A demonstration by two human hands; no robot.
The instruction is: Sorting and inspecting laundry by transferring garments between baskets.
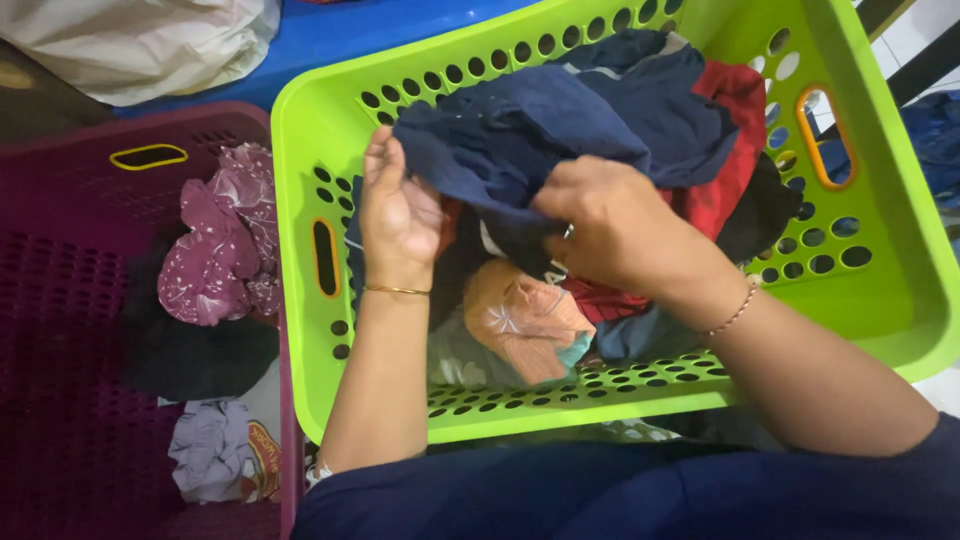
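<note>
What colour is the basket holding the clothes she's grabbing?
Lime green basket, seen clearly in the head view.

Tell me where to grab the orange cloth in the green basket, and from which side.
Pinch the orange cloth at its raised folded middle, coming straight down from above. It lies bunched on top near the green basket front wall, just below the right hand, with its top exposed.

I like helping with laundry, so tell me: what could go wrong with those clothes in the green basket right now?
Both hands, left hand and right hand, grip the navy garment, which lies over a red garment and an orange cloth. Lifting it might drag those out too. The ring or the beaded bracelet could snag the fabric. The green basket looks tilted, so the pile might slide.
</note>
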